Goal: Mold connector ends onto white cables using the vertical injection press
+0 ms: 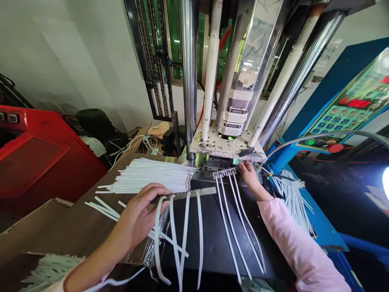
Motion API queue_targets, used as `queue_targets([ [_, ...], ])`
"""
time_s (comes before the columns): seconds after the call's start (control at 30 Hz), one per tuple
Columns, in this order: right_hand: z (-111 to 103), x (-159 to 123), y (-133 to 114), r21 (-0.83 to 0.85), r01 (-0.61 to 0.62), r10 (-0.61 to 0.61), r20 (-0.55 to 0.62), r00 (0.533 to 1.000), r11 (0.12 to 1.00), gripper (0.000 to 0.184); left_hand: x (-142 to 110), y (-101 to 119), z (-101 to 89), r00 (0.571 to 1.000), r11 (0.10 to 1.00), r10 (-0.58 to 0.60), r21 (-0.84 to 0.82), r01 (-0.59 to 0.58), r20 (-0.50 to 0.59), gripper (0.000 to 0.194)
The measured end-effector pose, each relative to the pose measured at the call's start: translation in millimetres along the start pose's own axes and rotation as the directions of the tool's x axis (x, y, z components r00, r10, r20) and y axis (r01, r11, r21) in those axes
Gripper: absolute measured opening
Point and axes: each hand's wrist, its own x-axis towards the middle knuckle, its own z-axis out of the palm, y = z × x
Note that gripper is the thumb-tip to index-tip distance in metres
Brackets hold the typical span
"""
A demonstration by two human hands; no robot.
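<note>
Two sets of four flat white cords lie across a black work surface (219, 247): one set hangs from a pale moulded bar (184, 194) gripped in the closed left hand (136, 215), and the other runs from a small white comb-like runner (224, 173). The half-curled fingers (244, 166) of the right hand (251, 177) sit at the runner's end, though whether they grip it is impossible to tell. Both sets lie near a steel mould plate (212, 174) under a chrome-columned press (188, 61). Much is loose — a dense bundle of white cords (148, 176) lies on a brown board (60, 227), and another white bundle (291, 198) lies on a blue table (322, 223).
</note>
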Motion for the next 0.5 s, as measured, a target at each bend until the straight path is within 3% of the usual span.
queue_targets([
  [0.07,-11.7,-42.9,1.6,0.039,-0.057,0.057,0.000,0.998,0.998,0.048,2.6,10.1,-3.8,0.999,1.000,-0.006,-0.009,0.006,0.043,0.011],
  [0.17,-33.6,-106.4,0.7,0.021,-0.157,0.155,0.098,0.983,0.987,0.047,6.3,24.7,-4.4,0.993,0.999,-0.016,-0.048,0.021,0.114,0.012],
  [0.27,-54.5,-147.1,-3.5,-0.289,-0.148,0.209,0.195,0.958,0.946,0.040,10.3,36.1,2.8,0.986,0.995,0.010,-0.095,0.006,0.168,0.010],
  [0.33,-64.0,-156.4,-11.4,-0.525,-0.071,0.200,0.194,0.960,0.848,0.036,14.1,40.9,12.8,0.980,0.994,0.054,-0.107,-0.034,0.193,0.009],
  [0.37,-66.8,-156.3,-17.6,-0.558,-0.044,0.185,0.199,0.962,0.829,0.036,16.6,42.4,19.4,0.976,0.992,0.083,-0.110,-0.062,0.200,0.008],
  [0.43,-68.0,-148.7,-34.1,-0.409,-0.021,0.134,0.249,0.959,0.912,0.044,23.0,42.5,35.3,0.969,0.985,0.153,-0.108,-0.134,0.193,0.008],
  [0.5,-63.7,-133.9,-51.5,-0.091,-0.019,0.050,0.351,0.935,0.996,0.056,31.2,37.6,53.7,0.959,0.971,0.232,-0.101,-0.218,0.161,0.010],
])
